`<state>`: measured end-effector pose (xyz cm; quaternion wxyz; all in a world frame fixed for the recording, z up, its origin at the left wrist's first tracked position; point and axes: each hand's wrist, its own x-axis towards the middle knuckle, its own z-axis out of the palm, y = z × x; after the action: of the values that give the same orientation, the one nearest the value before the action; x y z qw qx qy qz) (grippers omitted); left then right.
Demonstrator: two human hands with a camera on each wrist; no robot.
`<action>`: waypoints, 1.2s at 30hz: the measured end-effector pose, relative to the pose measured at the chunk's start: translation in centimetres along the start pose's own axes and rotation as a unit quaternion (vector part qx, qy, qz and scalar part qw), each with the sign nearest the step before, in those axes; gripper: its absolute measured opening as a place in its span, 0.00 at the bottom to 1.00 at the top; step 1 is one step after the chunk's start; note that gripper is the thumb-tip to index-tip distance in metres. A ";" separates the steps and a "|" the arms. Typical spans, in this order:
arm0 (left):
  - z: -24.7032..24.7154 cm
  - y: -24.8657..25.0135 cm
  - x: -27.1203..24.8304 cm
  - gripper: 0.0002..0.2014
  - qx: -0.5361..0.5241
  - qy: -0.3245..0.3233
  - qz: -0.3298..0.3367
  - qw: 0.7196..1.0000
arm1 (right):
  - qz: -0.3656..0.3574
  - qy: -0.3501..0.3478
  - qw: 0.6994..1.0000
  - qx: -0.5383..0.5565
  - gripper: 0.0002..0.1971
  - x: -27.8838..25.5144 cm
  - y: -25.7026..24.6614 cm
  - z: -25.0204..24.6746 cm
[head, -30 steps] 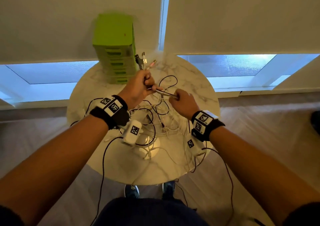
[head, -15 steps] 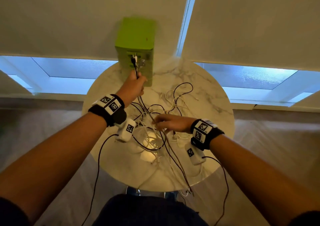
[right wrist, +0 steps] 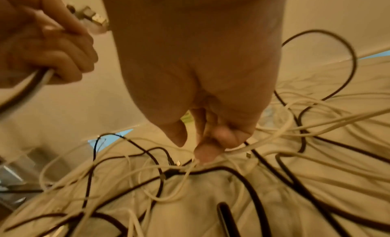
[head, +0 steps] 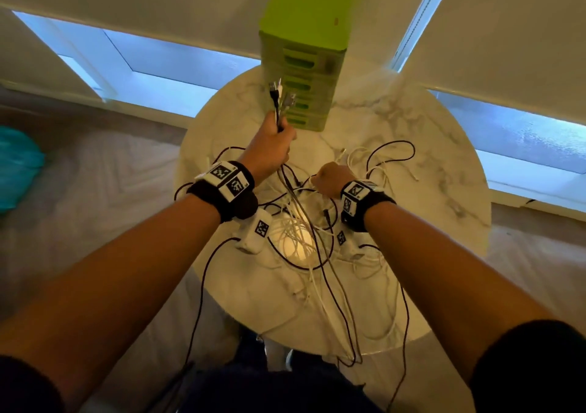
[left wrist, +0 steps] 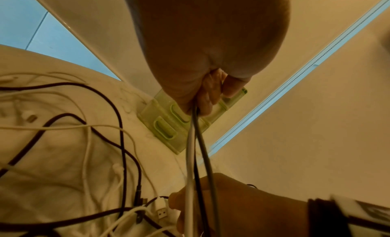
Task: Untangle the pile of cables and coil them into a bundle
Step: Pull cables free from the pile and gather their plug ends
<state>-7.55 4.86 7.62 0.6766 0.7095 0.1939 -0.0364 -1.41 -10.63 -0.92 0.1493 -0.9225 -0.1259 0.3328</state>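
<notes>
— Several cables (head: 320, 273) trailed off the near edge of the round marble bench (head: 444, 197), black and white strands hanging toward the floor. What lay above them?

— Most of the pile sat tangled in the middle of the bench, white loops heaped over thicker black ones, between the two forearms. Each wrist carried a black band with a white marked block.

— And the right hand (head: 331, 179)?

— It was low over the tangle, knuckles up. From the right wrist view its fingers (right wrist: 205, 153) were curled, thumb and fingertip pinched on thin white strands at the top of the heap. A white plug (left wrist: 162, 209) lay just beside that hand.

— Was the left hand (head: 272, 146) empty?

— No. It was lifted above the bench, farther out than the right, fist closed round a small bunch of cords, one white and at least one dark. The cords ran down from the fist into the pile, crossing in front of the right hand. Their plug ends (head: 280, 95) stuck up out of the top of the fist.

— Anything past that?

— One green drawer box (head: 304, 48) stood at the far side of the bench, just behind the raised plugs. Beyond it hung pale blinds, with strips of blue window showing beneath them.
</notes>
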 end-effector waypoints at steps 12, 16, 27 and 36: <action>-0.3 -2.4 2.2 0.14 0.045 0.021 -0.003 0.999 | -0.212 0.216 0.940 0.158 0.07 0.8 2.6 -2.5; 1.2 -1.6 3.2 0.07 0.059 0.011 0.008 0.998 | -0.251 0.221 0.915 0.228 0.03 -1.0 2.5 -8.0; 4.5 0.3 2.2 0.10 0.049 0.009 0.022 0.998 | -0.183 0.223 0.908 0.303 0.13 -3.8 0.4 -6.3; 5.1 1.6 -0.1 0.16 0.025 -0.026 0.024 0.999 | -0.123 0.253 0.773 0.568 0.08 -6.9 -1.6 -7.5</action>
<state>-6.09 -0.17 8.73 0.6640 0.7296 0.1581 -0.0430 -1.90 -12.86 9.12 0.7125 -0.6972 0.0158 0.0775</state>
